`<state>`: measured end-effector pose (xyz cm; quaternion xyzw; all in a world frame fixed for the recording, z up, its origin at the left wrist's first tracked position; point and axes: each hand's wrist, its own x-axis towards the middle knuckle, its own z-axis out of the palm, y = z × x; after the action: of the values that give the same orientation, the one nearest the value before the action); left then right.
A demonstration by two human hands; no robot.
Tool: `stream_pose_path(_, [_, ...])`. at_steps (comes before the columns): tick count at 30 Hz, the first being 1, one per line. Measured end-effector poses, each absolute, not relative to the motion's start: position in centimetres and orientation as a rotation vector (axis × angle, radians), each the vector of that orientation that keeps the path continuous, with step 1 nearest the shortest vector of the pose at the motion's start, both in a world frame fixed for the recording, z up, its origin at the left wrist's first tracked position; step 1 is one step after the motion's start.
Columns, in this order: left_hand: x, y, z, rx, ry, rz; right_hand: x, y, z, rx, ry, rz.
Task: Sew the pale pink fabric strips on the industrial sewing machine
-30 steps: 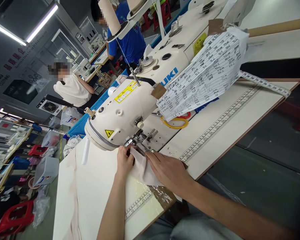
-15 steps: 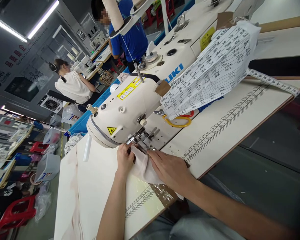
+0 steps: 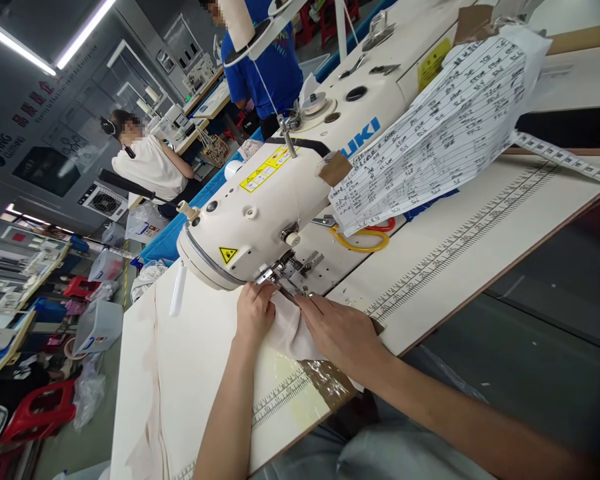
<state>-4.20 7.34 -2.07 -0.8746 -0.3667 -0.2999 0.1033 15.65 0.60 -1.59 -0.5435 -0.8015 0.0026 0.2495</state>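
Note:
A white sewing machine (image 3: 250,207) stands in front of me. Pale pink fabric (image 3: 287,333) lies bunched below its presser foot (image 3: 286,277). With curled fingers, my left hand (image 3: 255,310) grips the fabric's left side close to the foot, the fingertips partly hidden. On the other side, my right hand (image 3: 343,333) holds the fabric's edge between its thumb and long, close-set fingers, just right of the foot. The needle itself is too small to make out.
Handwritten paper sheets (image 3: 430,140) hang against the machine arm, over yellow-handled scissors (image 3: 363,240). A tape measure (image 3: 565,157) trails near the table's right edge. More pale fabric (image 3: 156,400) lies at left. Two people work beyond; a red stool (image 3: 43,410) stands on the floor.
The view has shifted slightly, so the machine sits a little further right. My left hand's fingers have drawn closer together on the fabric; my right hand stays nearly where it was.

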Motion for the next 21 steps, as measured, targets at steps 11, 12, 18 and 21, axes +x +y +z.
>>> stream_pose_path(11, [-4.2,5.4,0.3,-2.867,-1.085,-0.649,19.5,-5.0,-2.9,-1.227,-2.036,0.265])
stream_pose_path(12, [-4.1,5.2,0.3,-2.845,-1.097,-0.618,20.1,-5.6,-3.0,-1.211,-2.043,0.335])
stream_pose_path(18, [-1.7,3.2,-0.9,-2.647,-1.416,-0.477,22.3,-7.0,-3.7,-1.223,-2.059,0.449])
stream_pose_path(21, [-0.9,2.4,-1.4,-2.584,-1.483,-0.490,22.8,-6.8,-4.2,-1.218,-2.092,0.375])
